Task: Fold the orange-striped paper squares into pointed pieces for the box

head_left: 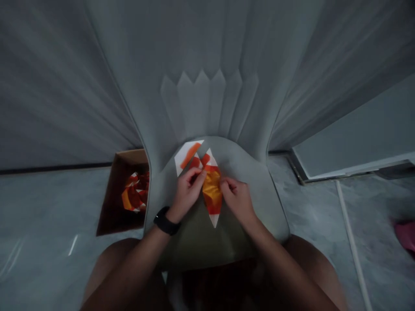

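Note:
A folded paper piece [212,194] in orange, red and white lies on the seat of a grey chair [201,233]. It is long and pointed toward me. My left hand [188,192], with a black watch on the wrist, pinches the paper's upper left edge. My right hand [236,196] pinches its right edge with curled fingers. Both hands are closed on the same paper. A white and orange flap [188,155] sticks out behind my left hand.
A brown cardboard box [112,203] on the floor left of the chair holds several folded orange, red and white papers [136,194]. The chair's ribbed backrest [207,77] rises ahead. A white pole [352,246] lies on the grey floor at right. My knees flank the seat.

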### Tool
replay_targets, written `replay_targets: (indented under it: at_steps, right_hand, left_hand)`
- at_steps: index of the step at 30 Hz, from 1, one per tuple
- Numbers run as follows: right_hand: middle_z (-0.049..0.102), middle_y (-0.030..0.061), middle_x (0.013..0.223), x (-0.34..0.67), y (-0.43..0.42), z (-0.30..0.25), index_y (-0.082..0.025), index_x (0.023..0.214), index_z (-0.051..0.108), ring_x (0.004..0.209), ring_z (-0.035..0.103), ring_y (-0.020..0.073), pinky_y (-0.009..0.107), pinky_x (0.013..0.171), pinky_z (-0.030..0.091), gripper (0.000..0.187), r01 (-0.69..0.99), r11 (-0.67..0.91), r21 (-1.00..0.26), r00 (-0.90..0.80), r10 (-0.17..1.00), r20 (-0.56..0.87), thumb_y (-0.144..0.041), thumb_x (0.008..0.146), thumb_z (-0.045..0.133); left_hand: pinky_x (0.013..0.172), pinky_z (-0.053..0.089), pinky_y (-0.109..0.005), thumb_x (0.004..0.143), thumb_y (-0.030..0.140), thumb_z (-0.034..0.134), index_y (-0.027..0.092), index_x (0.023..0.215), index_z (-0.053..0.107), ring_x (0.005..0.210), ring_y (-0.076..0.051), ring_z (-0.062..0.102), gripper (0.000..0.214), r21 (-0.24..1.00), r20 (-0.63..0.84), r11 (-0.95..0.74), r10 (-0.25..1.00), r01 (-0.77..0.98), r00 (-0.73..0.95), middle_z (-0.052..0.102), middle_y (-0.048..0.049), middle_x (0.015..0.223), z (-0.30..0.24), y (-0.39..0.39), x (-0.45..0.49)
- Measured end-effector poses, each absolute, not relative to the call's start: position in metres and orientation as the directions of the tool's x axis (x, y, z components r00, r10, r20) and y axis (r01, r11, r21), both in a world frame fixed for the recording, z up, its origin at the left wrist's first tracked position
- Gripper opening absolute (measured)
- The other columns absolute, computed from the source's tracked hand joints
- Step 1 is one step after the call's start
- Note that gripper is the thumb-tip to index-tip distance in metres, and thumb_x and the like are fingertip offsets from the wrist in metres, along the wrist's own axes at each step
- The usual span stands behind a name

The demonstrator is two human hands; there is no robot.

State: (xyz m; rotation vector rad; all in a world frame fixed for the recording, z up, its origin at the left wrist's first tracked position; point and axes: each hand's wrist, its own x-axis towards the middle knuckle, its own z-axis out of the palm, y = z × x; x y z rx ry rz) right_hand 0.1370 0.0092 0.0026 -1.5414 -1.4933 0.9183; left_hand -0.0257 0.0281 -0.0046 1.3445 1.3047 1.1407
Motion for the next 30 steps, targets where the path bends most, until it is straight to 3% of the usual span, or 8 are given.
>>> replay_targets:
  at_steps: [4, 8, 15, 23, 26, 30]
  right_hand:
    - [0.065, 0.0032, 0.064, 0.137, 0.005, -0.001, -0.017, 0.075, 0.070, 0.058, 0.056, 0.0153, 0.024, 0.055, 0.041, 0.040, 0.408, -0.026, -0.913, 0.039, 0.999, -0.011, -0.045, 0.094, 0.049]
    - [0.062, 0.0028, 0.061, 0.139, 0.001, 0.003, -0.018, 0.071, 0.069, 0.058, 0.057, 0.0158, 0.025, 0.054, 0.041, 0.047, 0.411, -0.020, -0.911, 0.041, 0.999, -0.003, -0.050, 0.096, 0.046]
    - [0.068, 0.0014, 0.069, 0.150, -0.005, 0.019, -0.018, 0.077, 0.073, 0.070, 0.064, 0.0178, 0.025, 0.062, 0.046, 0.044, 0.336, -0.036, -0.941, -0.070, 0.996, -0.063, -0.048, 0.096, 0.046]
    - [0.064, 0.0017, 0.062, 0.150, -0.002, 0.005, -0.017, 0.068, 0.068, 0.060, 0.060, 0.0156, 0.023, 0.051, 0.040, 0.048, 0.356, -0.043, -0.934, 0.076, 0.997, -0.017, -0.054, 0.092, 0.050]
    - [0.068, 0.0029, 0.067, 0.151, -0.002, 0.003, -0.017, 0.075, 0.070, 0.064, 0.063, 0.0165, 0.023, 0.054, 0.045, 0.047, 0.321, -0.041, -0.946, 0.057, 0.998, -0.024, -0.056, 0.092, 0.050]
    - [0.073, 0.0050, 0.076, 0.155, -0.005, 0.002, -0.016, 0.080, 0.073, 0.070, 0.067, 0.0185, 0.026, 0.062, 0.050, 0.042, 0.294, -0.037, -0.955, 0.046, 0.999, -0.025, -0.053, 0.088, 0.057]
  left_hand:
    - [0.061, 0.043, -0.023, 0.092, 0.043, 0.059, 0.018, 0.083, 0.065, 0.068, -0.013, 0.056, 0.027, 0.966, 0.080, -0.092, 0.995, 0.242, 0.058, 0.063, -0.0006, 0.074, -0.012, 0.019, -0.021]
    - [0.062, 0.043, -0.024, 0.093, 0.040, 0.059, 0.018, 0.086, 0.066, 0.067, -0.012, 0.056, 0.024, 0.951, 0.107, -0.120, 0.992, 0.284, 0.061, 0.063, -0.0002, 0.075, -0.015, 0.012, -0.020]
    - [0.061, 0.042, -0.022, 0.093, 0.047, 0.058, 0.017, 0.084, 0.064, 0.068, -0.012, 0.055, 0.032, 0.969, 0.120, -0.139, 0.988, 0.206, 0.101, 0.062, 0.0000, 0.075, -0.015, 0.007, -0.023]
    - [0.055, 0.038, -0.023, 0.091, 0.052, 0.060, 0.017, 0.082, 0.066, 0.060, -0.011, 0.050, 0.037, 0.972, 0.001, -0.062, 0.966, 0.229, 0.259, 0.058, 0.0005, 0.067, -0.011, -0.009, -0.024]
    - [0.055, 0.038, -0.023, 0.090, 0.051, 0.060, 0.017, 0.082, 0.067, 0.061, -0.012, 0.051, 0.036, 0.960, 0.021, -0.102, 0.954, 0.259, 0.298, 0.061, -0.0003, 0.069, -0.012, -0.009, -0.026]
    - [0.056, 0.038, -0.024, 0.091, 0.049, 0.059, 0.017, 0.084, 0.067, 0.063, -0.012, 0.052, 0.034, 0.953, 0.058, -0.122, 0.972, 0.277, 0.228, 0.062, -0.0004, 0.071, -0.015, -0.002, -0.029]
